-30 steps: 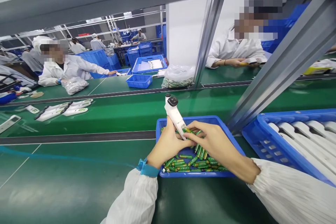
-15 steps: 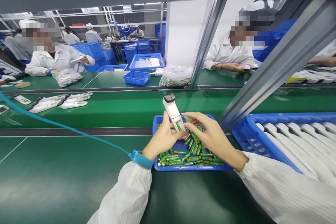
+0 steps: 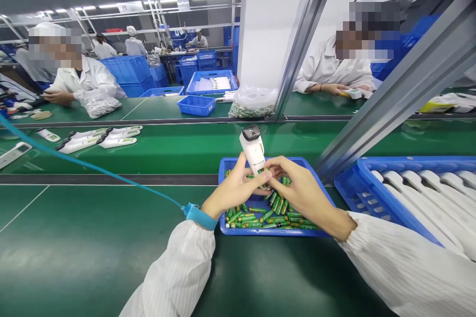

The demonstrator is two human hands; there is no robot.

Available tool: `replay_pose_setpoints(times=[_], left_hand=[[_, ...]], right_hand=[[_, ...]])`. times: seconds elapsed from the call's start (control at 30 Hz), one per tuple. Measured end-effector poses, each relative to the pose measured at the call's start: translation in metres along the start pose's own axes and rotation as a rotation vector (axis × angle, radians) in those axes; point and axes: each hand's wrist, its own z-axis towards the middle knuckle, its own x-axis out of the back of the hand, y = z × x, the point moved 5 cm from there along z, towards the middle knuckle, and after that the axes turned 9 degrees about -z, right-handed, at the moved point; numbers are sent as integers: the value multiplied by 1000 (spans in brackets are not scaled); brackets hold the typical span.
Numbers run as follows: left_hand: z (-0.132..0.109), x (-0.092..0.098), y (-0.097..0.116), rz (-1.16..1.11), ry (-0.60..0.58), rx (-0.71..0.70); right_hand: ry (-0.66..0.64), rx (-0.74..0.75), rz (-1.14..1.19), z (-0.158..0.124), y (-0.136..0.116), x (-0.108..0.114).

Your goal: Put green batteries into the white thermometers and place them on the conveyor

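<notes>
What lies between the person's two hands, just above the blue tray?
In the head view, a white plastic device stands between the left hand and right hand, held by both at its lower end. Green batteries lie below in the blue tray.

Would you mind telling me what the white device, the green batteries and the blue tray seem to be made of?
The white device looks like moulded plastic, given its smooth satin sheen. The green batteries seem metal under a glossy printed wrap, though that is hard to confirm. The blue tray looks like rigid moulded plastic, matte and evenly coloured.
</notes>
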Motion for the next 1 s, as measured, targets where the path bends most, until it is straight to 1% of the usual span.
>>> replay_pose_setpoints(times=[0.07, 0.2, 0.3, 0.37, 0.43, 0.53, 0.6, 0.63, 0.73, 0.8, 0.83, 0.9, 0.93, 1.0], left_hand=[[1, 0, 0, 29, 14, -20], [2, 6, -2, 80, 85, -60], [3, 9, -5, 64, 90, -83], [3, 10, -7, 36, 92, -95], [3, 10, -6, 10, 119, -122], [1, 9, 5, -7, 173, -200], [-7, 3, 22, -14, 186, -290], [-13, -2, 33, -17, 185, -347], [-44, -20, 76, -15, 180, -567], [-67, -30, 102, 8, 206, -707], [-77, -34, 112, 23, 218, -746], [-87, -36, 124, 45, 226, -769], [-87, -36, 127, 49, 221, -755], [-80, -29, 125, 40, 209, -695]], right_hand=[[-29, -8, 16, 0, 0, -2], [-83, -8, 34, 0, 0, -4], [-119, 14, 36, -1, 0, -6], [-125, 16, 33, -2, 1, -7], [-98, -1, 23, -3, 4, -6], [9, -57, 21, -4, 9, -3], [43, -96, 23, -4, 12, -2], [34, -108, 19, -4, 13, -2], [-73, -111, -21, -1, 15, -7], [-196, -106, -68, 0, 16, -12], [-270, -98, -102, -1, 17, -16], [-420, -60, -179, -5, 19, -25], [-484, -32, -210, -8, 20, -31], [-568, 27, -241, -15, 22, -41]])
